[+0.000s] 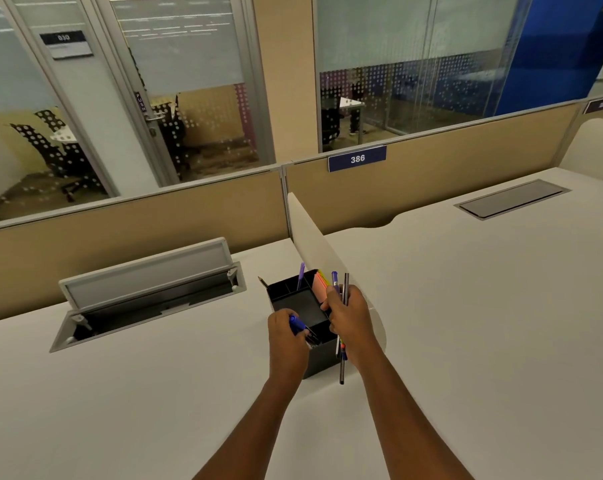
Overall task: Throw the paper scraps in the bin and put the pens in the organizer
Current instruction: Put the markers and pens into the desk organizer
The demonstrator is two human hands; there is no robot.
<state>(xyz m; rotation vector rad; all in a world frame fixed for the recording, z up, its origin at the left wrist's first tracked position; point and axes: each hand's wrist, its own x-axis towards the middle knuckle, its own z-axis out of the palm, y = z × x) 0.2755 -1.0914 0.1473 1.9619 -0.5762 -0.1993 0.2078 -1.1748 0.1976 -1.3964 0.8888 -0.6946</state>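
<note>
A black organizer (298, 299) with several compartments stands on the white desk (154, 393), beside a low white divider. A purple pen (300, 276) is upright in a back compartment, next to coloured sticky notes (320, 285). My left hand (288, 337) grips a blue pen (297, 323) whose tip points down into the organizer's front compartment. My right hand (350, 323) hovers over the organizer's right side and clutches a bundle of pens (343, 327), including a blue one and a long dark one, held upright. No paper scraps or bin show.
An open cable tray (147, 299) with a raised grey lid is set into the desk to the left. A closed cable hatch (511, 199) lies on the neighbouring desk at right. Beige partition panels (137, 223) run along the back, with glass office walls behind.
</note>
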